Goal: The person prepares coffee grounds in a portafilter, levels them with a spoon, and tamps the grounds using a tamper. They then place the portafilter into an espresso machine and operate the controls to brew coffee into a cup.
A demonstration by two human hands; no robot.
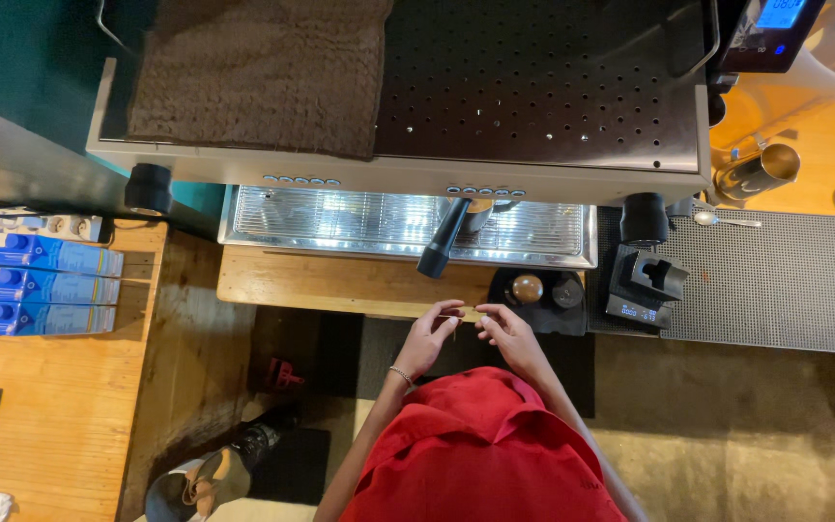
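My hands pinch a thin stick at the bench edge.
Left hand (pixel 429 338) and right hand (pixel 509 333) each close fingertips on the stick (pixel 456 315), level below the portafilter (pixel 445 238).

From my remote seat I see the person's red, loosely folded cloth top (pixel 480 449) filling the lower middle of the view. Both forearms are bare, without sleeves. I make out a thin beaded bracelet (pixel 401 375) around the left wrist, just behind the left hand (pixel 430 335).
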